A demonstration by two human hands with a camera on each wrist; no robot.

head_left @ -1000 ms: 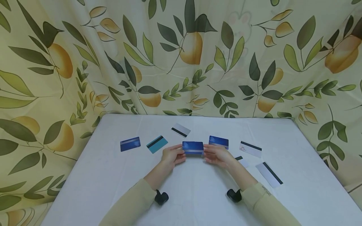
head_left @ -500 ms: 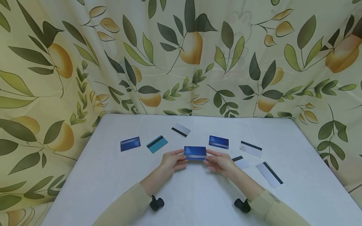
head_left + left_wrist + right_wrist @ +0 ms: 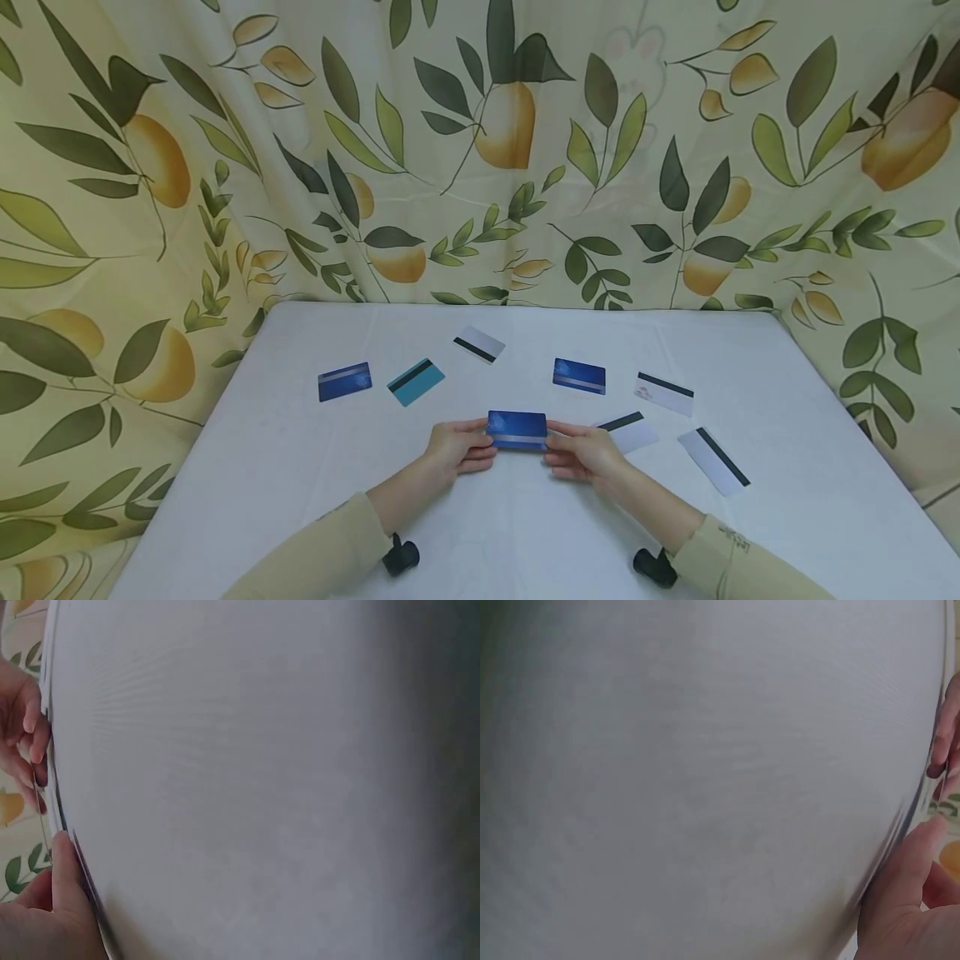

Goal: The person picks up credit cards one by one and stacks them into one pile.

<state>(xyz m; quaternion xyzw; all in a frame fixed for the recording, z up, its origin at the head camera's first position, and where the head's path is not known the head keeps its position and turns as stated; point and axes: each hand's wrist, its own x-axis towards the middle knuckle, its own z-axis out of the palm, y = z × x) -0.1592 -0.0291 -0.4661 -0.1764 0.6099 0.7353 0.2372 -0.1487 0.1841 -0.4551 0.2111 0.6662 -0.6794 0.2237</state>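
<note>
The left hand [image 3: 459,448] and the right hand [image 3: 588,454] grasp 1 blue card with a silver band [image 3: 517,427] between them, near the middle of the white-covered table [image 3: 255,483]. The left hand pinches its left short edge between thumb and fingers; the right hand pinches its right short edge in the same way. The card's long sides run left to right, and its printed face shows to the head camera. I cannot tell whether its lower edge touches the cloth.

7 more cards lie flat around the hands. On the left are 1 blue card with a pale band [image 3: 345,382] and, just right of it, 1 teal card with a black stripe [image 3: 416,382]. Farther off, near the middle, is 1 silver card with a black stripe [image 3: 480,344]. Beyond the right hand lies 1 dark blue card [image 3: 579,377]. Right of that sits 1 white card with a small reddish print [image 3: 664,394]; nearer, 1 white card [image 3: 633,432] is partly hidden by the right hand, and 1 slanted white card [image 3: 714,462] lies farthest right.

Light khaki sleeves [image 3: 322,542] cover the forearms, with 1 black wrist device [image 3: 401,556] beside each cuff. A fruit-and-leaf curtain [image 3: 600,25] hangs behind the table.
</note>
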